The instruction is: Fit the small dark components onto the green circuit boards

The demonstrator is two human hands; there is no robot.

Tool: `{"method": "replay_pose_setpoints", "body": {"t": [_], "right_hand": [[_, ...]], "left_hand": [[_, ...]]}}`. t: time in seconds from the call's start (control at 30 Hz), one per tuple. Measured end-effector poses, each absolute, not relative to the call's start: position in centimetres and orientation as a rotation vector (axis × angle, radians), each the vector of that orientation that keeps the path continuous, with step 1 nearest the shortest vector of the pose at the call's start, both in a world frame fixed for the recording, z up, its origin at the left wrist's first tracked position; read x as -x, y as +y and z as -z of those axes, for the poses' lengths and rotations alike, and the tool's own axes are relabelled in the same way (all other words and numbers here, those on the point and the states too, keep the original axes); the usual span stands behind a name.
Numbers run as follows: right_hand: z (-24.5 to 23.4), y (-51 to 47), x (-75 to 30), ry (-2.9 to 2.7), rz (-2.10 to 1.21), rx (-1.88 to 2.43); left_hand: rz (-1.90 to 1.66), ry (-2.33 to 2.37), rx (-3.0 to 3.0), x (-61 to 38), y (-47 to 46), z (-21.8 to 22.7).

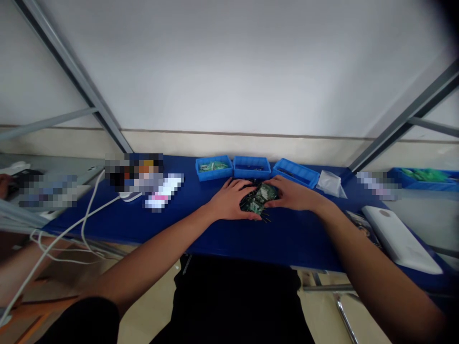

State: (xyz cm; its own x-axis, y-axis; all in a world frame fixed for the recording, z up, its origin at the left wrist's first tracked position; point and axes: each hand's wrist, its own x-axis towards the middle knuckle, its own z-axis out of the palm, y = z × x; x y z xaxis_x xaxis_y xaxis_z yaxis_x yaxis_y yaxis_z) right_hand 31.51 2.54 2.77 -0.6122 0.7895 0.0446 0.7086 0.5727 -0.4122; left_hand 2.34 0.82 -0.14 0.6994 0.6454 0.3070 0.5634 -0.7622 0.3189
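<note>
In the head view, my left hand (232,198) and my right hand (292,192) close in from either side on a dark green clump of small pieces (258,198). Thin dark spikes poke out of the clump near its lower edge. My left fingers curve over its left side, with the thumb along the front. The right thumb and fingers grip its right side. Exactly what the pieces are is too blurred to tell. Behind my hands stand three blue bins: one with pale green pieces (213,168), a middle one (251,167) with small dark parts, and a tilted right one (296,173).
The blue tabletop (161,234) carries clear plastic bags (330,183) and a white slab-like object (399,239) at right. A lit phone-like screen (165,192) lies at left. White cables (86,215) hang over the left edge. Metal frame posts flank the table. Another person's hand (4,185) shows far left.
</note>
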Motion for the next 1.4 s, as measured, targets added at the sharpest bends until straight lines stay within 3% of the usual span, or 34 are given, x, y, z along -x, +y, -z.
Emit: {"method": "replay_pose_setpoints", "body": {"t": [0.23, 0.5, 0.9, 1.4], "right_hand": [[-1.6, 2.8, -28.3, -2.465, -0.426, 1.059], [-3.3, 1.9, -27.8, -2.243, -0.464, 1.015], [-1.7, 1.5, -25.6, -1.658, -1.113, 1.007], [-1.0, 1.1, -24.0, -1.611, -1.147, 0.977]], "left_hand": [[-0.686, 1.014, -2.588, -2.3, 1.3, 0.2], [-0.846, 0.939, -2.558, -2.2, 2.0, 0.9], [-1.202, 0.892, -2.236, -2.3, 2.0, 0.0], [-1.284, 0.813, -1.863, -2.5, 2.3, 0.2]]}}
